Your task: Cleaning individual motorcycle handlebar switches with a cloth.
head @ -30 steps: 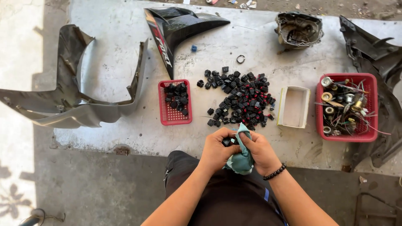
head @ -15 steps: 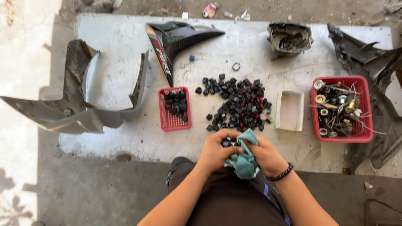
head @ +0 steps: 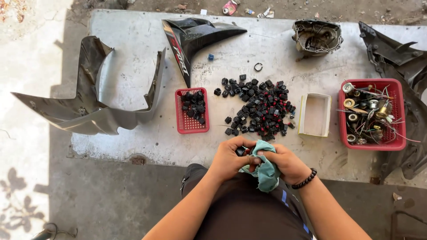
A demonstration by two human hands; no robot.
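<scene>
Head view, looking straight down: I am seeing both hands meeting just over the near edge of the concrete slab (head: 133, 133), above the lap. My left hand (head: 229, 158) is curling closed around a small black switch part (head: 240, 151), pinching it between thumb and fingertips, while my right hand (head: 284, 163) is closing on a teal cloth (head: 266, 171) and pressing it against the same part. The part is sitting between the two hands, slightly nearer the left, which is bearing it; the cloth is lying to its right and trailing downward toward the dark trousers. The part is small, blocky and black, mostly hidden by fingers, so I cannot tell which way its long axis runs. Directly beyond the hands, a loose pile of black parts (head: 260, 109) with red flecks is spreading over the slab; left of the pile a small red basket (head: 192, 126) is holding a few more black parts, and right of it a cream open box (head: 315, 114) is standing empty. Farther right, a larger red basket (head: 393, 115) is holding round metal fittings and wires. Grey and black fairing panels are lying at the slab's left, top and right margins.
</scene>
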